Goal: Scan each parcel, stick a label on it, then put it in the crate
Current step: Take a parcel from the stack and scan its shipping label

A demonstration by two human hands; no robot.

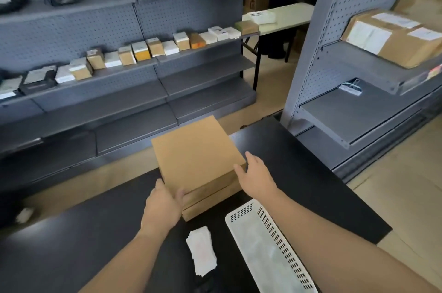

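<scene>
Black tabletop (299, 173); left hand (165, 204) grips top flat brown cardboard parcel (196, 154), hiding its corner; right hand (256, 175) touches its edge, fingers straight.

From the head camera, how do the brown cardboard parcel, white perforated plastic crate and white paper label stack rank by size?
Largest: brown cardboard parcel and white perforated plastic crate, about alike; the crate is nearer and cut off, so unranked.
Smallest: white paper label stack.

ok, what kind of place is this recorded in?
Probably a parcel depot or pickup point: grey pegboard shelves lined with small labelled boxes, bigger taped cartons on the right rack, and a cardboard parcel at a black counter beside a white crate.
</scene>
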